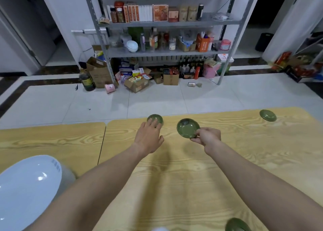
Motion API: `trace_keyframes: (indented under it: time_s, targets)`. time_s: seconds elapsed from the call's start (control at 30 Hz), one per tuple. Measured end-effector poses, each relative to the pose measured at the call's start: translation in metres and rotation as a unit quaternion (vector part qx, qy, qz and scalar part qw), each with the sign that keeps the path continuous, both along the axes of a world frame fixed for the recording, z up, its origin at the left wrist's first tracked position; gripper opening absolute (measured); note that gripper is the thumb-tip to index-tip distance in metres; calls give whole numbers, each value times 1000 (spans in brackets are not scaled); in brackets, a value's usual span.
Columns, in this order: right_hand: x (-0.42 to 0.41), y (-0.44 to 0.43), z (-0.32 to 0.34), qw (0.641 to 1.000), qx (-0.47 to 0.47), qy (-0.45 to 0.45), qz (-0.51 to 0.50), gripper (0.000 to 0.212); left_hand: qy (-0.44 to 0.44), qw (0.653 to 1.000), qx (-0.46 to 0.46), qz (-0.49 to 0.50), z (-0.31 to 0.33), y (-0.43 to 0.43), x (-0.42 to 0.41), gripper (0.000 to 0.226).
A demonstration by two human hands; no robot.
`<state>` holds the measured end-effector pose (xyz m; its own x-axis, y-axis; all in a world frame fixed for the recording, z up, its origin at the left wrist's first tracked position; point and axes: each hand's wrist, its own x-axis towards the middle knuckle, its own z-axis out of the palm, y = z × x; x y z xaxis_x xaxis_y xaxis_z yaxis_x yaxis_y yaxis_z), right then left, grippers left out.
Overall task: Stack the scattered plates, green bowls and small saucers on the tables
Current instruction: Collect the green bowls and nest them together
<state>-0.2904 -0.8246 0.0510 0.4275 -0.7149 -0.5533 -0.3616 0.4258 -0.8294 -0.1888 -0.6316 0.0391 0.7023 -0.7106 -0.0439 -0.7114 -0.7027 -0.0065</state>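
At the wood-grain table (192, 187), my right hand (208, 137) pinches a green saucer (187, 128) by its near rim, thumb on top and fingers curled beneath. The dish is clear of the tabletop and tipped toward me. My left hand (148, 136) reaches to the far edge, arm nearly straight, palm down. Its fingers are spread and laid over a second green dish (154, 120), not yet closed round it; bowl or saucer, I cannot tell.

The glossy saucer looks like light, stiff plastic or glazed ware, probably slick. I judge a rim pinch enough for one piece, though a tilted dish could slide out of so small a hold. The dish under my left fingers sits close to the table's edge, so it wants drawing inward before lifting.

Another green saucer (268, 115) lies well apart at the far right. A fourth green piece (237, 225) shows at the bottom edge, and a large glossy white dish (26, 187) at lower left.
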Motion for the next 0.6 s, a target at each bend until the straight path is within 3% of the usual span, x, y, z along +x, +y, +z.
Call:
trace_keyframes:
  time_s: [0.6]
  targets:
    - [64, -53, -58, 998, 38, 33, 46, 20, 92, 990, -18, 101, -85, -66, 76, 46]
